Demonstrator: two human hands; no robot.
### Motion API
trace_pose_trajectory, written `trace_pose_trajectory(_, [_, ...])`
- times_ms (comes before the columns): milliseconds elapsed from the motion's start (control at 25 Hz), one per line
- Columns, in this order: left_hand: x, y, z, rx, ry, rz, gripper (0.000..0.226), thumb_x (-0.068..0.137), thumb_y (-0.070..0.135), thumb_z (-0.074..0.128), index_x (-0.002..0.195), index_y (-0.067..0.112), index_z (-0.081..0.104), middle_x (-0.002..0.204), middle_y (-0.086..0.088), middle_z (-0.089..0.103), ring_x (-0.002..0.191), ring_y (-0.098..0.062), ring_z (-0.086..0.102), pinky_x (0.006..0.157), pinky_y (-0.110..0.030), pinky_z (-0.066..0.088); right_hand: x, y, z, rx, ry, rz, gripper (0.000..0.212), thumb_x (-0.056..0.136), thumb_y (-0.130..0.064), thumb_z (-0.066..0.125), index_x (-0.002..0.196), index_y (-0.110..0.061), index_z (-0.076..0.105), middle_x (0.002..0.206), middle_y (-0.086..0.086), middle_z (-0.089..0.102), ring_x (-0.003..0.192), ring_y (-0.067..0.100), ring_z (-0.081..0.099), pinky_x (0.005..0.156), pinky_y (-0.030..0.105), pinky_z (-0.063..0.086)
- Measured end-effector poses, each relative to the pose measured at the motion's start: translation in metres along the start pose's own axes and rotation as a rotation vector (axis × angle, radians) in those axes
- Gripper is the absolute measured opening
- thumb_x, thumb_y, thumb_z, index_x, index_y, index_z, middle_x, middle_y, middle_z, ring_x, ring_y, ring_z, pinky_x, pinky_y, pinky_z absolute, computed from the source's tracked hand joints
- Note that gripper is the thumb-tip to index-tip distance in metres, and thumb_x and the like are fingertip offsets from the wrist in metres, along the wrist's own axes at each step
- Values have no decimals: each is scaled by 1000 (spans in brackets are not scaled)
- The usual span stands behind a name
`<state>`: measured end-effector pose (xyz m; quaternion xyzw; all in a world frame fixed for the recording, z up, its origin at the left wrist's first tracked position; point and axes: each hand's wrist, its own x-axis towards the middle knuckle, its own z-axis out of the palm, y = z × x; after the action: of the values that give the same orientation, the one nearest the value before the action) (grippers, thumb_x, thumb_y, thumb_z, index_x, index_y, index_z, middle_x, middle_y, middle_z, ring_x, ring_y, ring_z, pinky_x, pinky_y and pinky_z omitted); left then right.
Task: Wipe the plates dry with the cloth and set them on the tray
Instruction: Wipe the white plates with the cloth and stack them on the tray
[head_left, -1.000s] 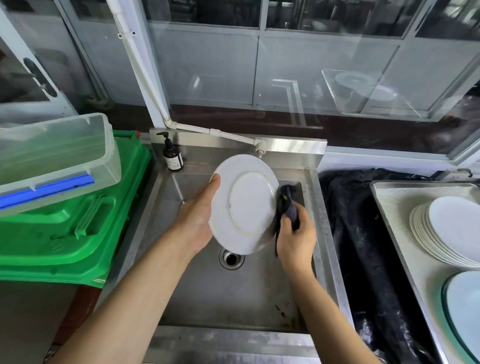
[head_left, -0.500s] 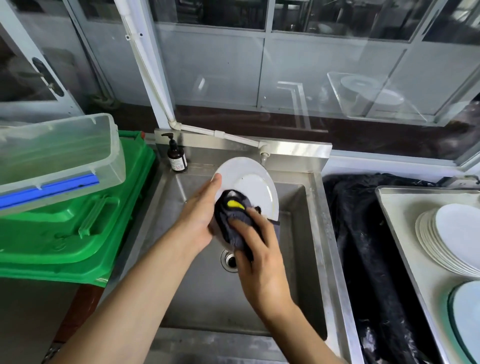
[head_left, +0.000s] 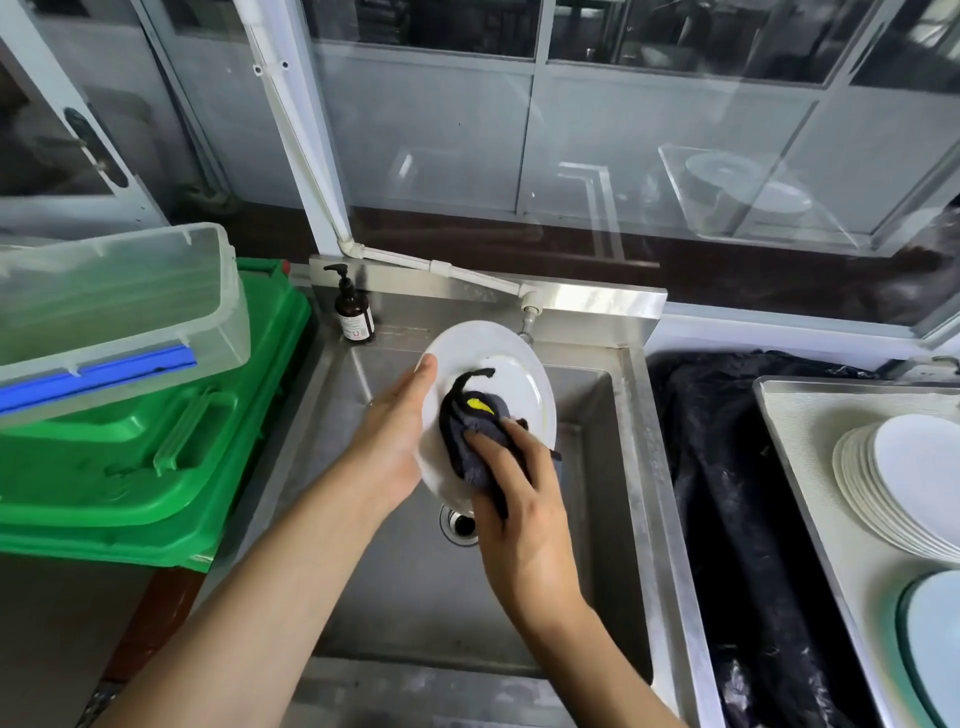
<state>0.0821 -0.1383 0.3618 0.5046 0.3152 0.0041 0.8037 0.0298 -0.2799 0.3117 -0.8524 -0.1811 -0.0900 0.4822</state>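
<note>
L hand (head_left: 390, 441) grips plate (head_left: 511, 382) edge; R hand (head_left: 524, 514) fingers press cloth (head_left: 470, 441) on it.

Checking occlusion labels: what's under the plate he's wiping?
Below the plate held over the sink, the drain shows, partly covered by the plate's lower edge and the right hand. The plate's back is hidden.

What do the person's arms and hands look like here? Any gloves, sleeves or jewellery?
Both arms are bare from the bottom edge of the picture up to the fingers: no sleeves show. The left hand and right hand wear no gloves, and no rings or watch are visible. Nothing is worn on either wrist as far as the head camera shows.
</note>
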Motion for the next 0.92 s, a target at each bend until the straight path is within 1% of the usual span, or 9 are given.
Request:
trace_pose_trajectory(120, [-4, -6, -4, -24, -67, -37, 42, 101, 36, 54, 132, 9, 62, 127, -15, 68, 118, -33, 65, 108, -52, 46, 31, 7, -9, -33, 64, 36, 37, 100, -11, 62, 136, -19, 65, 148, 5, 50, 140, 15, 44, 118, 32, 35])
trace_pose_trajectory(240, [-6, -6, -2, -44, -130, -54, 44, 102, 37, 52, 136, 10, 60, 131, -14, 67, 121, -31, 64, 110, -51, 44, 60, 7, -22, -83, 109, 62, 40, 99, -6, 61, 137, -16, 65, 148, 7, 50, 138, 20, 45, 120, 31, 33])
trace_pose_trajectory(320, [-2, -2, 1, -32, -99, -26, 44, 101, 39, 54, 136, 13, 60, 131, -13, 66, 122, -32, 63, 111, -51, 43, 49, 4, -17, -85, 88, 39, 40, 98, -8, 60, 136, -17, 65, 148, 6, 50, 139, 19, 44, 119, 30, 33])
trace_pose_trajectory(440, [2, 1, -1, -27, -29, 1, 42, 100, 39, 57, 131, 12, 63, 125, -14, 69, 118, -32, 65, 107, -50, 47, 5, 0, -3, -61, 11, -21, 39, 97, -18, 55, 135, -21, 65, 148, 4, 50, 139, 15, 43, 116, 28, 36])
trace_pose_trajectory(520, [2, -3, -4, -21, -37, -6, 42, 100, 39, 56, 129, 10, 64, 124, -15, 70, 117, -32, 65, 107, -51, 47, 2, 7, -5, -46, 2, -32, 37, 99, -19, 57, 135, -21, 65, 148, 3, 50, 138, 14, 44, 116, 28, 36])
trace_pose_trajectory(680, [-3, -14, -3, 25, -106, 7, 37, 100, 39, 57, 127, 16, 66, 122, -5, 73, 116, -25, 67, 110, -49, 45, 50, 14, -21, -18, 155, 134, 38, 99, -7, 61, 136, -17, 65, 142, 5, 51, 134, 20, 52, 116, 33, 40])
trace_pose_trajectory(760, [-4, -16, -3, 70, -108, 52, 32, 99, 40, 59, 121, 19, 69, 119, 1, 74, 117, -20, 67, 111, -47, 44, 65, 4, -22, -34, 138, 90, 42, 97, -5, 60, 136, -17, 65, 143, 6, 52, 133, 21, 52, 116, 30, 39])
trace_pose_trajectory(880, [-2, -14, -8, 173, -148, 140, 32, 100, 37, 58, 127, 23, 69, 125, 2, 71, 124, -19, 61, 114, -44, 40, 69, -5, -21, -80, 62, -73, 39, 97, -9, 58, 134, -17, 67, 144, 7, 53, 134, 20, 49, 116, 24, 35])
trace_pose_trajectory(920, [-2, -13, -9, 195, -161, 163, 28, 101, 35, 58, 124, 26, 70, 124, 4, 72, 124, -17, 61, 113, -42, 41, 72, -6, -23, -85, 38, -117, 37, 97, -12, 58, 133, -17, 67, 144, 7, 53, 134, 20, 50, 116, 24, 35])
